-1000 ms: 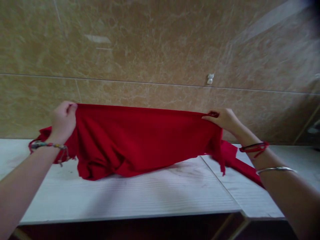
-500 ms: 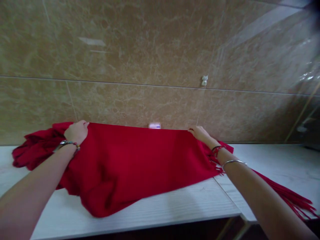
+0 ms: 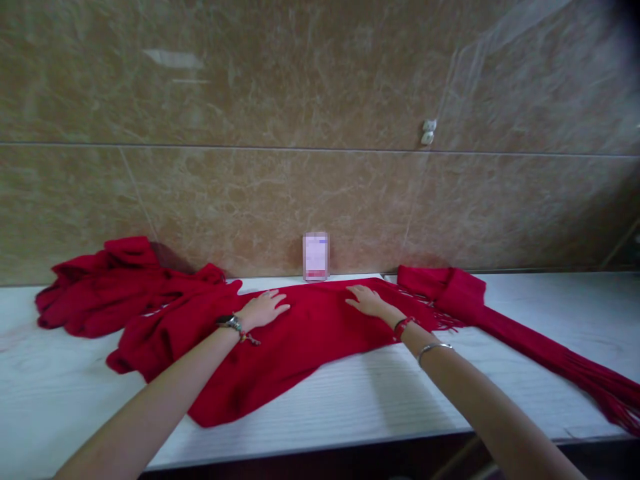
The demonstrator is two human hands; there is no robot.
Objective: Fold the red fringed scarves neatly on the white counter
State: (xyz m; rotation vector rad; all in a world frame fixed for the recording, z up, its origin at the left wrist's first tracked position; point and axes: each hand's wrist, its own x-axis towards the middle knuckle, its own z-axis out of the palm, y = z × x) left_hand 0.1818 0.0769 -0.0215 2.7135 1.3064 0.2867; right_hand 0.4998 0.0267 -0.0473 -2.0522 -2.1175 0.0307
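Observation:
A red fringed scarf (image 3: 310, 333) lies spread on a white wood-grain counter (image 3: 370, 393). On its left part rests my left hand (image 3: 263, 309), palm down with the fingers spread. My right hand (image 3: 369, 301) lies on the scarf's right part near the far edge, its fingers also apart. Neither hand grips the cloth. Bunched red cloth (image 3: 100, 293) is heaped at the left. To the right, a folded red strip (image 3: 450, 287) runs toward the front right and ends in fringe (image 3: 620, 410); whether it all belongs to one scarf I cannot tell.
Behind the counter rises a brown marbled tile wall (image 3: 280, 200). A blurred pinkish-white card-like thing (image 3: 316, 257) stands against it behind the scarf. A small white cat-shaped figure (image 3: 428, 132) is fixed to the wall. The counter's front edge (image 3: 310, 453) is dark below.
The raised far edge of the scarf has come down onto the counter. Both hands have let go, moved inward and now lie flat on it. More of the card behind shows.

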